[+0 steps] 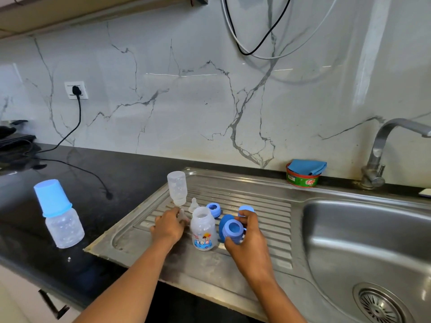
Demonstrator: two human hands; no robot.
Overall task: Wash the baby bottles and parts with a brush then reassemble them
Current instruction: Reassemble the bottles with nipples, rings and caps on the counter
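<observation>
On steel drainboard (198, 276), L hand (166, 229) pinching clear silicone teat (182, 215), R hand (247, 243) gripping blue plastic ring (233, 230), open clear printed bottle (203, 229) upright btwn hands, capped clear bottle (59, 217) far left on black surface (116, 178)

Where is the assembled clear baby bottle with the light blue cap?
Head view, left: the capped bottle stands on the black countertop, left of the steel drainboard.

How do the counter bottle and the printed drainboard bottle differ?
The counter bottle wears a blue cap; the printed bottle stands open. The counter bottle stands on the black counter, the printed bottle on the drainboard. The printed bottle bears a coloured picture; the counter bottle shows none. Both are clear and upright.
</observation>
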